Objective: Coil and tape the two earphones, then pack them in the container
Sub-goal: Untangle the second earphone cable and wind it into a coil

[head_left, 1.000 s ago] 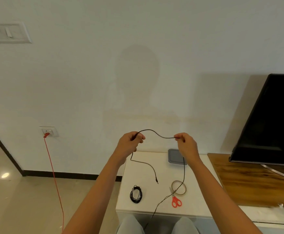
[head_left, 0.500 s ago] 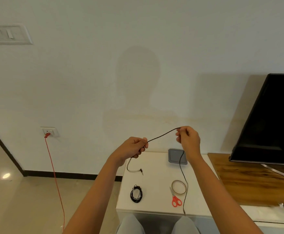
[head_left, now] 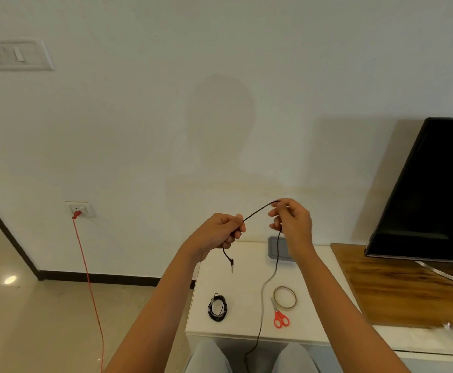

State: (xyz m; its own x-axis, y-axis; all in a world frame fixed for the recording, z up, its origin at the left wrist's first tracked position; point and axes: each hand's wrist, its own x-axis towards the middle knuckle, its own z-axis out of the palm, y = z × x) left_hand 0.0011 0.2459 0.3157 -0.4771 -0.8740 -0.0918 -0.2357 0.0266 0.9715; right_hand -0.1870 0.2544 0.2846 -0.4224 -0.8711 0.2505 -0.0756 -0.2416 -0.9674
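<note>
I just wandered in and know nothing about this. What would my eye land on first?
Two raised hands mid-frame: the left hand and right hand each hold a black earphone cable stretched between them, its tail hanging past the white table and its front edge. On that table lie a coiled earphone, a tape roll and red scissors. A large dark screen stands at the right.

Loose earphone (head_left: 256,211): thin black cable, one span raised between left hand (head_left: 220,232) and right hand (head_left: 292,224). Plug end dangles; the rest drops past the tabletop's front edge. Coiled earphone (head_left: 217,308): flat near front edge, left. Tape roll (head_left: 285,297): flat, right of it. Grey container (head_left: 276,249): back edge.
</note>
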